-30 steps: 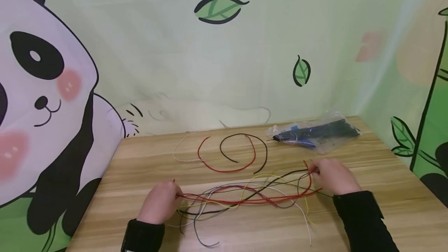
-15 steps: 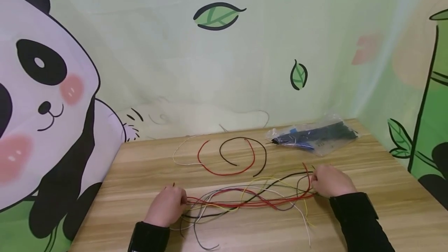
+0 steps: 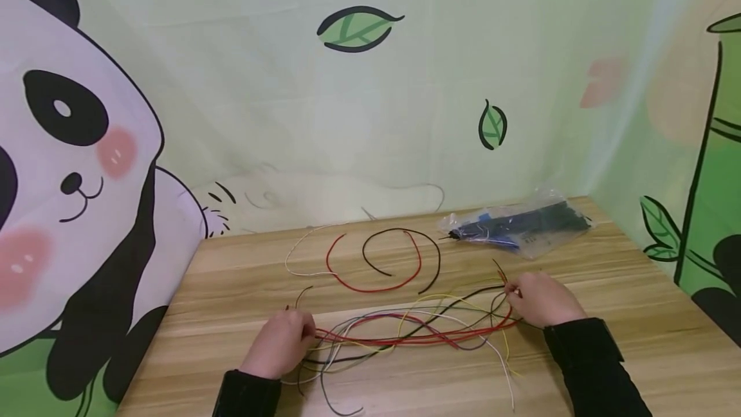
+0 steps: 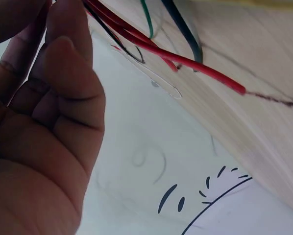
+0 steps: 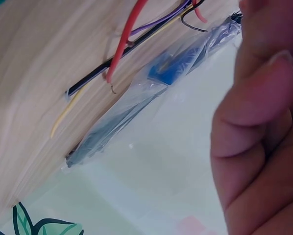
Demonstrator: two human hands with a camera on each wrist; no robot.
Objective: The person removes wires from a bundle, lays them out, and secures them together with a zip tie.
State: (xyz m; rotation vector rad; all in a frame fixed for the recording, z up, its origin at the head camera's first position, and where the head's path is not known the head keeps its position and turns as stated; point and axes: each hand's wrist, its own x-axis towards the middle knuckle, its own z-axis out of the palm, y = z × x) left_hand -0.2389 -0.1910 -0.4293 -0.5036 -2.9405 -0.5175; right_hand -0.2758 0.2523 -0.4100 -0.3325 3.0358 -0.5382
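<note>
Though contact is half hidden, the left hand [image 3: 281, 343] and right hand [image 3: 545, 300] seem to pinch wires [image 3: 405, 340] short of the table's [image 3: 226, 275] back edge; uneven pulling could knot them.

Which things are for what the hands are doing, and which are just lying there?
Seem part of the job:
left hand
right hand
tangle of long, thin, multicoloured wires between them

Probably just lying about:
curved red wire
curled black wire
thin, curved white wire
clear plastic bag with dark contents

Room left of looped wires [image 3: 370, 291]; wire bundle [image 3: 405, 341] blocks front, bag [image 3: 521, 224] back right.
</note>
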